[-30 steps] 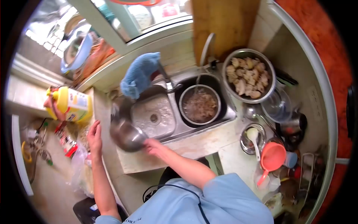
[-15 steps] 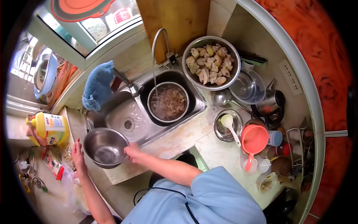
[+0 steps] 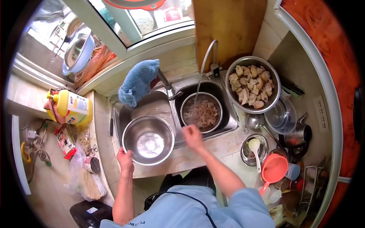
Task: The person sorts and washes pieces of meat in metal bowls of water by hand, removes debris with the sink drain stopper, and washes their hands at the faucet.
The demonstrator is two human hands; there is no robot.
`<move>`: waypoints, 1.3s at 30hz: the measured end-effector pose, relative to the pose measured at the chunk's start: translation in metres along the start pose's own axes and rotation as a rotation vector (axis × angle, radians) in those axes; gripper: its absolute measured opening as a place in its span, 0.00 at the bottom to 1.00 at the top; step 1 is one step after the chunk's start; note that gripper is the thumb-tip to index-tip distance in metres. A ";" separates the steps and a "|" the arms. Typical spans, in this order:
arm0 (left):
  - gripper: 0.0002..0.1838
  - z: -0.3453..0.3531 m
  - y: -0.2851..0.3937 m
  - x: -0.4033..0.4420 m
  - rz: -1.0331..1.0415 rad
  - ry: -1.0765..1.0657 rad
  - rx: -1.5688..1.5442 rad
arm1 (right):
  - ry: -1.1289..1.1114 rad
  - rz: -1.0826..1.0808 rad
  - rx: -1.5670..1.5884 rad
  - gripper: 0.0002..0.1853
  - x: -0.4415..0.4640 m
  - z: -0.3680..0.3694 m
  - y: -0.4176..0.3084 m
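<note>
My left hand (image 3: pixel 126 161) grips the rim of an empty steel bowl (image 3: pixel 166 155), which is tilted over the front edge of the sink (image 3: pixel 178 141). My right hand (image 3: pixel 193 137) is off the bowl, close to the near rim of a round metal pot (image 3: pixel 215 131) in the right basin. Its fingers are bent, blurred and partly hidden, and whether they touch the pot I cannot tell. Inside the pot, pieces of raw meat (image 3: pixel 205 114) sit in water, and a thin stream runs down from the slim curved tap (image 3: pixel 208 51).
A steel bowl (image 3: pixel 276 97) of pale meat chunks stands right of the sink, near a ladle (image 3: pixel 254 121), a white spoon (image 3: pixel 254 148) and a coral dipper (image 3: pixel 274 167). A blue cloth (image 3: pixel 138 81) hangs over the larger faucet (image 3: pixel 167 84). A yellow jug (image 3: pixel 78 108) stands at left.
My right hand has let go of the bowl and moved right to the pot. The bowl, held by my left hand, has come over the sink's front edge. The view has shifted left.
</note>
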State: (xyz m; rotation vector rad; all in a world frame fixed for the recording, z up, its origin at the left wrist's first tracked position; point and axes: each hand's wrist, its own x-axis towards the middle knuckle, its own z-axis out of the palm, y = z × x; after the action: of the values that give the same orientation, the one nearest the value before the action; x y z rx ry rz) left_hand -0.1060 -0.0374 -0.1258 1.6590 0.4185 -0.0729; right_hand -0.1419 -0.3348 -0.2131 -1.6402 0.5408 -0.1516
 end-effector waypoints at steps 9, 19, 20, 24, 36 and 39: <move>0.13 0.010 -0.003 -0.046 -0.134 0.022 -0.166 | 0.336 -0.434 -0.713 0.07 0.136 -0.079 0.048; 0.15 -0.005 -0.013 -0.074 -0.137 0.132 -0.155 | 0.397 0.120 0.328 0.14 0.233 -0.074 -0.013; 0.14 -0.003 -0.014 -0.074 -0.143 0.130 -0.163 | 0.416 0.087 0.264 0.14 0.232 -0.074 -0.018; 0.13 -0.007 -0.030 -0.070 -0.153 0.110 -0.146 | 0.440 -0.198 -0.397 0.17 0.234 -0.080 -0.050; 0.13 -0.031 -0.068 -0.059 -0.236 0.022 -0.096 | 0.092 0.298 -0.868 0.21 0.144 -0.120 0.078; 0.15 -0.042 -0.085 -0.057 -0.245 0.003 -0.059 | 0.154 0.710 -0.201 0.15 0.132 -0.120 0.117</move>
State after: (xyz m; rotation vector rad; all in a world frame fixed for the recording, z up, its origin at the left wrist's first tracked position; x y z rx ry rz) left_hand -0.1940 -0.0037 -0.1842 1.5433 0.6195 -0.2377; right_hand -0.1041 -0.5054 -0.3357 -1.5395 1.2528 0.3135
